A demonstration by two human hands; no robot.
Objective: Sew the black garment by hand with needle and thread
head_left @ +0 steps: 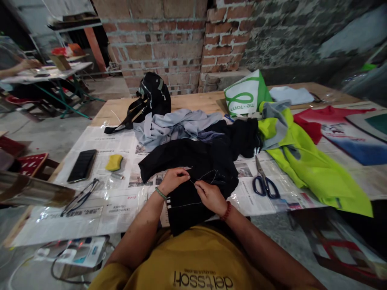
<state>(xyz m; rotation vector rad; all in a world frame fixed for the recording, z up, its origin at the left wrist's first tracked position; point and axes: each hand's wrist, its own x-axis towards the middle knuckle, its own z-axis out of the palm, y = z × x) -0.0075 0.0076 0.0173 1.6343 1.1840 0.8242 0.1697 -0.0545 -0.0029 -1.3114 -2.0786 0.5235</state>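
Observation:
My left hand [174, 180] is closed in a pinch above a black garment [193, 157], a green bead bracelet on its wrist. My right hand [211, 195] pinches just beside it, wearing a red bracelet. A thin pale thread [208, 174] loops over the dark cloth near both sets of fingertips. In the small gap between the hands runs a short fine line; whether it is a needle or thread I cannot tell. Another light thread lies across the lower part of the garment. Scissors [264, 183] with dark blue handles lie to the right of it.
Newspaper under clear plastic covers the table [99, 217]. Left are a black phone [82, 165], yellow sponge [114, 162], glasses [81, 197] and metallic cylinder [33, 192]. Behind lie grey cloth [181, 125] and a black bag [155, 94]; right, a neon-yellow garment [305, 157]. Another person sits far left.

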